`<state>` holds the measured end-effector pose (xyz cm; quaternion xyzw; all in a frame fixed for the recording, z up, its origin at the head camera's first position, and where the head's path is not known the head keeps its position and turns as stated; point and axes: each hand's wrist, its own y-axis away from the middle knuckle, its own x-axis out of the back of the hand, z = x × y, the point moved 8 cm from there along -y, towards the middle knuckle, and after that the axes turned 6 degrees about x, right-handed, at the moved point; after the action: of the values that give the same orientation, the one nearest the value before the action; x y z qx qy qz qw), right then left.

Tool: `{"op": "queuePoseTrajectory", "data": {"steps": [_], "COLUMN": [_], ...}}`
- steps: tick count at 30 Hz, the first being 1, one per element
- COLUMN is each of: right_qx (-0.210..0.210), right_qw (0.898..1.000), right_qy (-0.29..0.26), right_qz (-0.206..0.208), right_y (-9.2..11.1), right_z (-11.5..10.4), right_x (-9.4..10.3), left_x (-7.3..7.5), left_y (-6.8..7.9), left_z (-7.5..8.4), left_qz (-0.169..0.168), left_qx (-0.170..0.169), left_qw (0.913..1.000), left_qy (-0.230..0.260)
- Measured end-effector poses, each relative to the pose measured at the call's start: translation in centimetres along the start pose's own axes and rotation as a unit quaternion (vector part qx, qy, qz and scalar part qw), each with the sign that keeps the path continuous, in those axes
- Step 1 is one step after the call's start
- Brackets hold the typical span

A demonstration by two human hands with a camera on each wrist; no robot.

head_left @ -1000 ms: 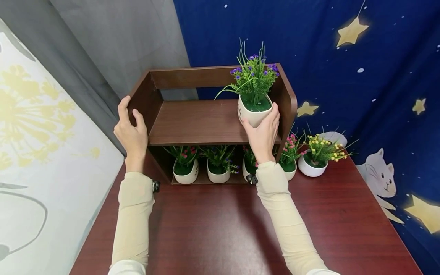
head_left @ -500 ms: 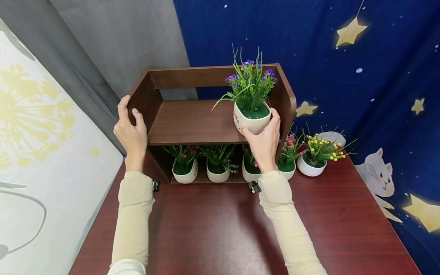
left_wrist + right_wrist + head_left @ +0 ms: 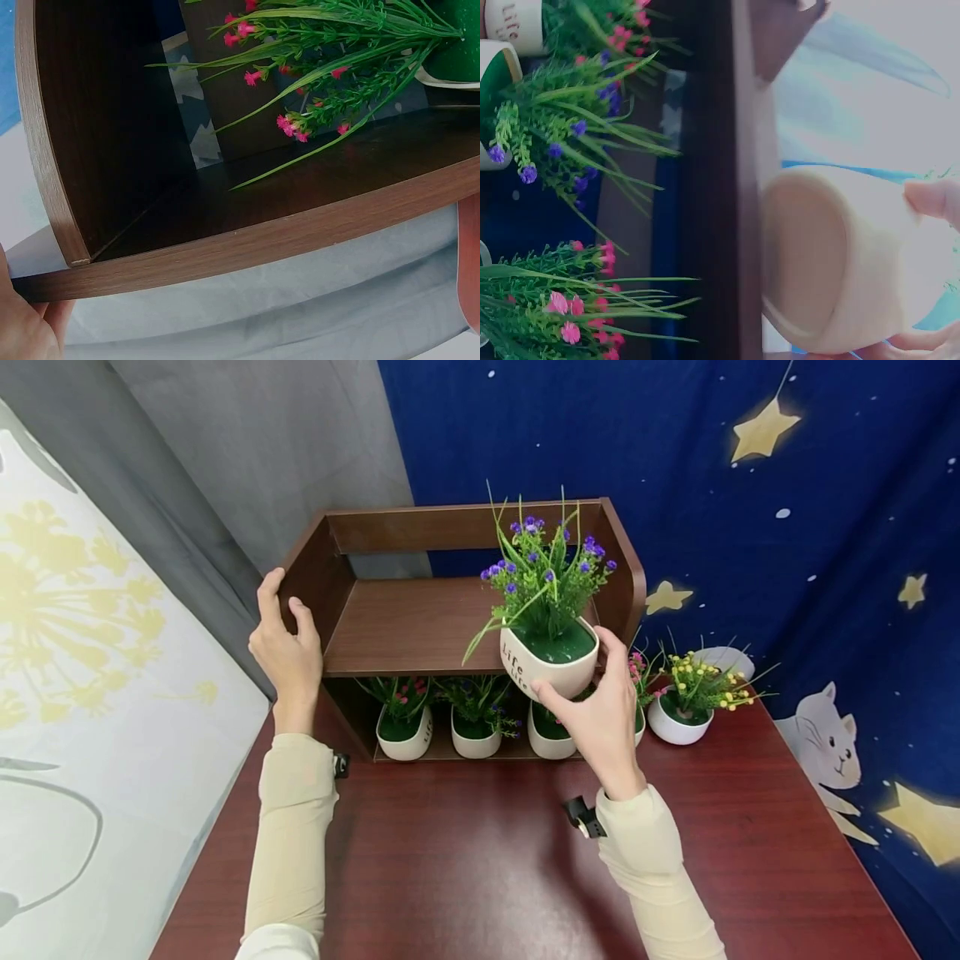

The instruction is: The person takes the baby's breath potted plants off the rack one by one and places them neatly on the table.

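Observation:
My right hand (image 3: 600,714) grips a white "Life" flowerpot (image 3: 555,672) by its sides, thumb in front and fingers around the far right side. Purple flowers and long green blades (image 3: 551,568) rise from the pot. It hangs in front of the upper board of a dark brown wooden shelf (image 3: 412,618). In the right wrist view the pot's underside (image 3: 810,255) shows beside the board's edge. My left hand (image 3: 288,643) holds the shelf's left side panel (image 3: 315,585), thumb on the inner side. The left wrist view shows part of that hand (image 3: 30,330) at the shelf's corner.
Several potted plants stand on the lower level, among them a left pink-flowered pot (image 3: 405,743) and a purple-flowered pot (image 3: 476,743). Right of the shelf, a yellow-flowered pot (image 3: 681,727) stands on the reddish table (image 3: 450,860). Curtains hang behind.
My right hand has drawn the purple-flowered pot from over the upper board toward me and lower, past the front edge. The left hand stays on the side panel.

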<state>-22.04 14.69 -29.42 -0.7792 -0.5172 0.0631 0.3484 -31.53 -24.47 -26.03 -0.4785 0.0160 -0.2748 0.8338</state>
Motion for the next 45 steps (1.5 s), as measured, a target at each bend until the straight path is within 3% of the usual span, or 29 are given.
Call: {"op": "queuePoseTrajectory", "data": {"steps": [6,12,19,24,32,38,45], "right_qx": [-0.009,-0.02,-0.023,-0.054,-0.101,-0.139,-0.178], "right_qw": [0.999,0.999,1.0,0.998,0.993,0.984,0.973], "right_qy": [-0.032,-0.039,-0.013,0.026,0.048,0.095,0.112], "right_qz": [-0.037,-0.029,-0.008,-0.008,0.026,0.061,0.096], "right_y": [1.5,2.7,4.6,5.7,7.5,8.8,9.9], "right_z": [-0.4,-0.7,-0.4,0.5,3.7,7.2,10.7], "right_x": [2.3,5.2,8.8,11.4,15.1,18.1,21.0], "left_x": [0.2,0.2,0.4,0.3,0.3,0.3,0.2], "left_y": [-0.1,-0.2,0.2,0.1,0.0,0.0,0.0], "left_z": [-0.3,-0.5,-0.6,-0.4,-0.2,-0.1,0.1], "left_qz": [0.008,0.006,0.004,0.002,0.0,0.002,-0.002], "left_qx": [-0.001,0.002,0.008,0.008,0.008,0.008,0.01], "left_qw": [1.0,1.0,0.9999,1.0,1.0,0.9999,0.9999], "left_qy": [-0.004,-0.003,-0.006,-0.006,-0.005,-0.007,-0.002]}}
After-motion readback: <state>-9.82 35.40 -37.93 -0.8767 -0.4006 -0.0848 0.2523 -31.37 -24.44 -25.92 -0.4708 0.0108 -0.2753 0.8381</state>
